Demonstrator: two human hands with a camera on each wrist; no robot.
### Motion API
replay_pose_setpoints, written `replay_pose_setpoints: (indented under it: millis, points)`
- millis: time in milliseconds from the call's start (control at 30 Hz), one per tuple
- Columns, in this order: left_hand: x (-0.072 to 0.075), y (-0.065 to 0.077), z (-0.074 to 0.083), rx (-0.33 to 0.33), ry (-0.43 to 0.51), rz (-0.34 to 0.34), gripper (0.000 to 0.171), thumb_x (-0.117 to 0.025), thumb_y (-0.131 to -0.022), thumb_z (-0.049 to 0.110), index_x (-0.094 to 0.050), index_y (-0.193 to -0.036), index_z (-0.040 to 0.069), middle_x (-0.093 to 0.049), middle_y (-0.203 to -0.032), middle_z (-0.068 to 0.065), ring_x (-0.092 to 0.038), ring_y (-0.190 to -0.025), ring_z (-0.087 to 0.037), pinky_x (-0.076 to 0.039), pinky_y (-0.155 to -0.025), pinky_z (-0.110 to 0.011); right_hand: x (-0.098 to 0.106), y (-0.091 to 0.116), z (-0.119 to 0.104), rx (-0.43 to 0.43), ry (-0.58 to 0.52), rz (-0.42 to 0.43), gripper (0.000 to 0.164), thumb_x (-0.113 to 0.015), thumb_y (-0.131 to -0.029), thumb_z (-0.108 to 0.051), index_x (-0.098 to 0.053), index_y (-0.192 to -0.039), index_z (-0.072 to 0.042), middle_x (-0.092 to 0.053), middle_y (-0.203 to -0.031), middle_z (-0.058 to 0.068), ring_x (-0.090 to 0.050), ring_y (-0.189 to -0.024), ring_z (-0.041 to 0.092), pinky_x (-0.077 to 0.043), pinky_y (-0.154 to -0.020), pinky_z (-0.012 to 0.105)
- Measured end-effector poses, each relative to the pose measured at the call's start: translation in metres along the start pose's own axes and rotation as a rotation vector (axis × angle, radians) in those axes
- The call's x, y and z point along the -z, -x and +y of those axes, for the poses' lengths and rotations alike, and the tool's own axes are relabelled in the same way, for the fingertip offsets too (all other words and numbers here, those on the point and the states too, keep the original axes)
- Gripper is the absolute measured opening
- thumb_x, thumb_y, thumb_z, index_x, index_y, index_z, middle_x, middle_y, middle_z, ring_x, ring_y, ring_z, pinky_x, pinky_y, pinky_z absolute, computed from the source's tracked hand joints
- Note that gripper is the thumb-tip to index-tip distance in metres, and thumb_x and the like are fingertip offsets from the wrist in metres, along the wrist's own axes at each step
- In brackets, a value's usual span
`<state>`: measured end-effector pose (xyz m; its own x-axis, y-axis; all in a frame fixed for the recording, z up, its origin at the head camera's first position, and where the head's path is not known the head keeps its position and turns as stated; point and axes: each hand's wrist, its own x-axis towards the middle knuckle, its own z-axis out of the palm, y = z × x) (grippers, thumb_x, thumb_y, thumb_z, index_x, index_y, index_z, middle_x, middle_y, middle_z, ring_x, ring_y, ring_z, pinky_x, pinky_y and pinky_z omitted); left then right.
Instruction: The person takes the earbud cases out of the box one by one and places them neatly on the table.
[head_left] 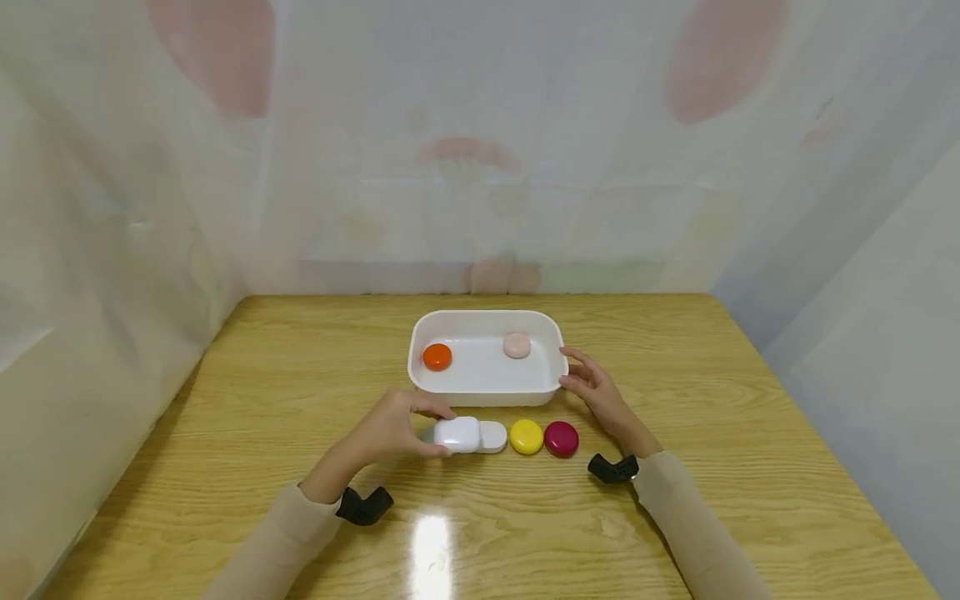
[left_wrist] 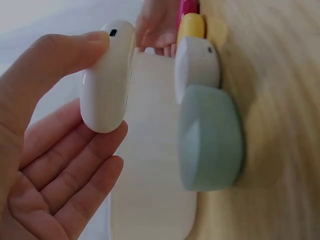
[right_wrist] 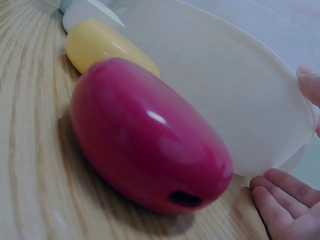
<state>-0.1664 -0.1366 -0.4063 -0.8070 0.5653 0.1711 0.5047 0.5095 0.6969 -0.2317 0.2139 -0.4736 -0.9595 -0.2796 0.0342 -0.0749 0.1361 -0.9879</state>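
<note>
My left hand (head_left: 393, 425) pinches a glossy white earbud case (left_wrist: 107, 80) between thumb and fingertips. A small port shows at one end of it. Below the case, a row of smooth, rounded pieces lies on the table: pale green (left_wrist: 210, 140), white (head_left: 492, 437), yellow (head_left: 527, 437) and magenta (head_left: 561, 439). My right hand (head_left: 596, 387) touches the right end of a white rectangular bin (head_left: 487, 399), fingers extended along its outer wall. Inside the bin lie an orange rounded piece (head_left: 437, 357) at left and a pale pink one (head_left: 517, 345) at right.
The wooden table (head_left: 315, 350) reaches back to a pale printed curtain (head_left: 472, 217), which also hangs along both sides. The row of pieces lies just in front of the bin. A black wrist mount (head_left: 364, 506) sits on my left wrist, another (head_left: 613, 468) on my right.
</note>
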Motion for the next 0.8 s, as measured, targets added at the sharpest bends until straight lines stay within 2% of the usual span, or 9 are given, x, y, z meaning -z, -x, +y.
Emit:
replay_pose_setpoints:
  millis: [300, 533, 800]
  points:
    - [-0.012, 0.016, -0.004, -0.103, -0.105, -0.079, 0.035, -0.088, -0.067, 0.03, -0.075, -0.096, 0.015, -0.076, -0.097, 0.002, -0.07, -0.09, -0.007, -0.058, -0.081, -0.024, 0.001, -0.001, 0.002, 0.013, -0.008, -0.003, 0.055, -0.055, -0.098, -0.015, -0.033, -0.148, -0.007, -0.046, -0.137, 0.033, -0.058, -0.109, 0.006, -0.047, -0.091, 0.008]
    - [-0.015, 0.03, -0.006, -0.064, -0.14, -0.108, 0.036, -0.089, -0.066, 0.032, -0.075, -0.095, 0.016, -0.076, -0.097, 0.004, -0.069, -0.093, -0.009, -0.057, -0.083, -0.023, 0.001, 0.0, 0.001, 0.023, 0.0, 0.001, 0.055, -0.055, -0.098, -0.015, -0.033, -0.148, -0.007, -0.046, -0.137, 0.035, -0.058, -0.112, 0.01, -0.047, -0.091, 0.008]
    - [-0.018, 0.036, -0.007, -0.081, -0.192, -0.114, 0.036, -0.089, -0.065, 0.033, -0.075, -0.093, 0.013, -0.075, -0.092, 0.003, -0.067, -0.086, -0.003, -0.056, -0.076, -0.019, 0.001, 0.001, -0.001, 0.009, -0.015, -0.003, 0.057, -0.056, -0.098, -0.018, -0.031, -0.148, -0.007, -0.045, -0.138, 0.034, -0.058, -0.11, 0.005, -0.046, -0.092, 0.007]
